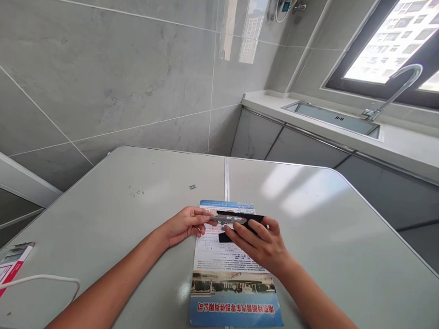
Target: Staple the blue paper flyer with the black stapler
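Note:
A printed flyer point(232, 281) with a blue bottom band lies flat on the grey table point(129, 228). Above its upper part both hands work a black stapler point(244, 219) with a metal rail pulled out to the left. My right hand point(259, 244) grips the black body from the near side, fingers wrapped over it. My left hand point(186, 224) pinches the left end of the metal rail point(220, 219) with fingertips. A strip of staples point(193, 186) lies on the table beyond the flyer, with loose staple bits point(136, 192) further left.
A red and white small box point(4, 271) and a white cable point(43, 279) lie at the table's near left edge. A counter with a steel sink point(334, 117) and a curved tap point(397, 90) runs under the window at the right. Tiled wall stands behind.

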`<action>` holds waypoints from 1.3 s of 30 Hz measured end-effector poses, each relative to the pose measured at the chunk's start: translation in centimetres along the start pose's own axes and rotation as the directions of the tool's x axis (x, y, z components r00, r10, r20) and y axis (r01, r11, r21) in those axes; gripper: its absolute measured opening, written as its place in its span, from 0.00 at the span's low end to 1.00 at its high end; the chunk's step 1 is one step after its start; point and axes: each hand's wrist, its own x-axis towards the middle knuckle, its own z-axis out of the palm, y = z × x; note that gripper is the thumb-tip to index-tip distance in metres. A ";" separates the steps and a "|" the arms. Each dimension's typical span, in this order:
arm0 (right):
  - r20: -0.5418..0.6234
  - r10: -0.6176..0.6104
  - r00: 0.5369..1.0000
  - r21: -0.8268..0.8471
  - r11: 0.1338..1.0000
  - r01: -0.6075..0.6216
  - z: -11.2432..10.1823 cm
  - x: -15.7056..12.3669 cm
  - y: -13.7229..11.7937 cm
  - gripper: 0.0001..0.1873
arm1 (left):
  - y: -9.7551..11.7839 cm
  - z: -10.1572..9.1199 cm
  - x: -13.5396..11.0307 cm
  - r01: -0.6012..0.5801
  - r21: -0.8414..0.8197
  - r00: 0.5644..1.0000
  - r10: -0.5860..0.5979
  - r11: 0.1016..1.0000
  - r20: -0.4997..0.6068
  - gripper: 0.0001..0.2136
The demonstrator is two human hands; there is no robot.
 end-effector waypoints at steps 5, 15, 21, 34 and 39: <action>-0.015 0.007 1.000 -0.019 1.000 -0.007 -0.1 0.2 0.0 0.16 | -0.1 0.2 0.0 -0.068 0.034 0.997 0.068 0.997 -0.028 0.21; -0.025 0.026 0.999 -0.053 0.998 -0.027 -0.1 0.0 0.1 0.18 | -0.5 0.1 0.2 -0.053 -0.005 0.997 0.053 0.999 -0.054 0.22; -0.090 0.041 0.995 -0.095 0.994 -0.049 -0.3 0.3 -0.4 0.17 | -0.1 0.1 -0.1 -0.048 -0.074 0.999 0.049 0.996 0.020 0.21; -0.151 0.148 0.977 -0.077 0.984 -0.161 0.5 0.2 -1.7 0.18 | 0.1 -0.3 -0.3 -0.043 -0.132 0.985 0.064 0.990 0.161 0.23; -0.175 0.363 0.915 0.024 0.931 -0.365 0.4 0.0 -1.0 0.32 | 0.2 0.0 -0.2 -0.024 -0.157 0.998 0.032 0.987 0.050 0.17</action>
